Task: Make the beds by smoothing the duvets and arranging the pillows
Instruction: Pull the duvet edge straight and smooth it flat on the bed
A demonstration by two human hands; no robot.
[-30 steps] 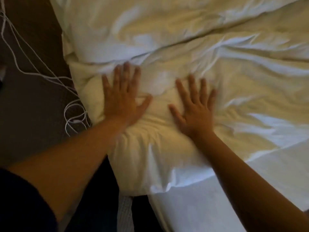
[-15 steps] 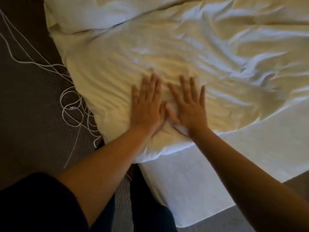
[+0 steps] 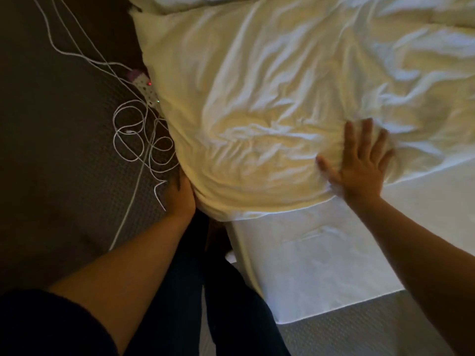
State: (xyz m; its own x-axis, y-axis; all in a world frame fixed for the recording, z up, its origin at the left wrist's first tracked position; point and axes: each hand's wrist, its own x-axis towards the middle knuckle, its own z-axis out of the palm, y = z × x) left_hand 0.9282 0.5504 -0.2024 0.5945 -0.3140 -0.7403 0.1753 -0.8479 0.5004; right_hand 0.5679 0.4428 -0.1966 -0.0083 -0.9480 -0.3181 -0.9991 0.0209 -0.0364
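Note:
A rumpled white duvet [image 3: 270, 98] covers the bed, and its lower left corner bulges over the bed's edge. My right hand [image 3: 359, 168] lies flat on the duvet near its lower hem, fingers spread and straight. In shadow beside the bed, my left hand [image 3: 181, 195] presses against the side of the bulging corner, with its fingers pointing up along the fabric. A sliver of a white pillow [image 3: 174, 2] shows at the top edge.
The bare white sheet [image 3: 334, 253] shows below the duvet's hem. Tangled white cables [image 3: 133, 140] and a power strip [image 3: 145, 86] lie on the dark carpet left of the bed. My legs in dark trousers [image 3: 223, 291] stand at the bed's corner.
Both hands were side by side on top of the duvet. The left has dropped to the duvet's side at the corner, and the right has slid rightward along the hem.

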